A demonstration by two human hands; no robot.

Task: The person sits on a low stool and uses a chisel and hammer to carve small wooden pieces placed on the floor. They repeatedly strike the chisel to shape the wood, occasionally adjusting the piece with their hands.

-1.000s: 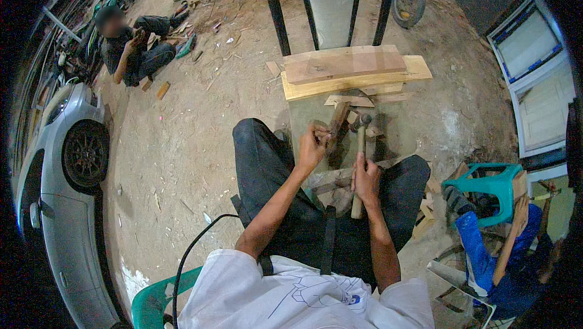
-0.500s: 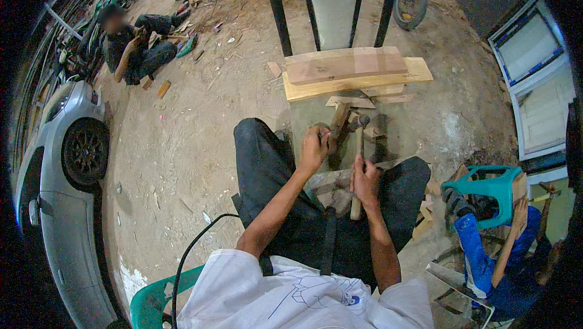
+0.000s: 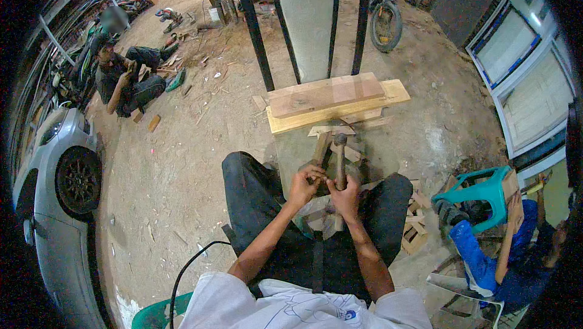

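Right grip (image 3: pixel 345 196) around hammer (image 3: pixel 340 162), upright

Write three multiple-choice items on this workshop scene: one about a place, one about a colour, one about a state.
1. Where do the stacked wooden boards lie?
A. on the car's roof
B. on the ground ahead of the seated person's knees
C. on the stool

2. What colour is the plastic stool at the right?
A. teal
B. red
C. white

3. How does the right hand stand?
A. open and flat
B. closed around the hammer handle
C. resting on the ground

Key: 1 B, the boards sit on the dirt beyond the knees; 2 A, its seat and legs are teal; 3 B, the fingers wrap the handle.
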